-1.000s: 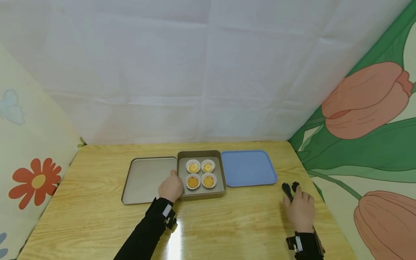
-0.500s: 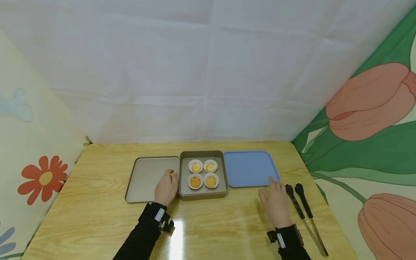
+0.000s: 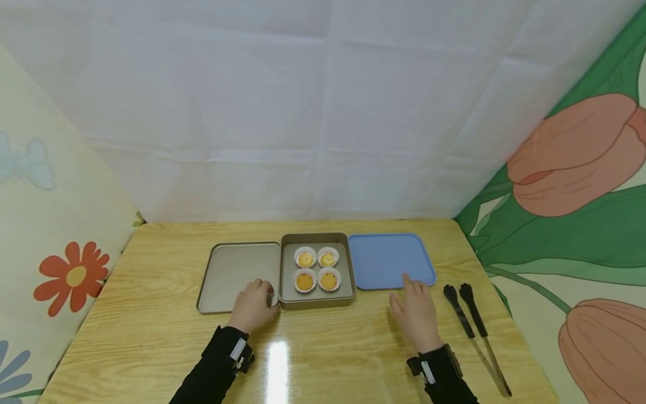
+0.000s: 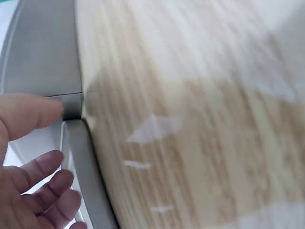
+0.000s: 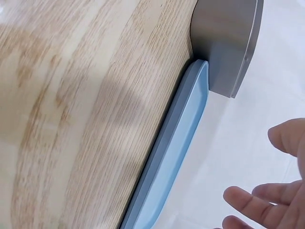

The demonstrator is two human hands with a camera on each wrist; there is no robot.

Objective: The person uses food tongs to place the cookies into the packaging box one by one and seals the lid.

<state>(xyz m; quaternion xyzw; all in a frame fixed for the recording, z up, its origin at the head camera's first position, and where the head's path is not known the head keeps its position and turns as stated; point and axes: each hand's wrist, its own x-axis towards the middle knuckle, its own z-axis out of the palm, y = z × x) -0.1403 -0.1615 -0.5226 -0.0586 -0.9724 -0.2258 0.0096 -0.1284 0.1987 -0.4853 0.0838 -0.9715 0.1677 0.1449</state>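
In the head view, a deep metal baking tin (image 3: 318, 303) holds several small yellow tarts (image 3: 329, 281) in white paper cups. A flat grey metal lid or tray (image 3: 237, 269) lies against its left side. My left hand (image 3: 254, 307) is at the near corner where the two meet; in the left wrist view its thumb (image 4: 33, 113) is right at the tin's corner, and the loosely bent fingers are over the flat tray's rim. My right hand (image 3: 416, 317), fingers spread and holding nothing, hovers by the near edge of a blue tray (image 3: 391, 261) right of the tin.
Tongs (image 3: 481, 336) with black tips and metal arms lie spread on the wooden table (image 3: 343, 353), right of my right hand. A white cloth (image 3: 303, 112) hangs behind the table. Printed floral panels (image 3: 570, 235) flank both sides.
My right hand has left the tongs on the table and moved left to the blue tray. My left hand has drawn back from the tin's left wall to its near corner.
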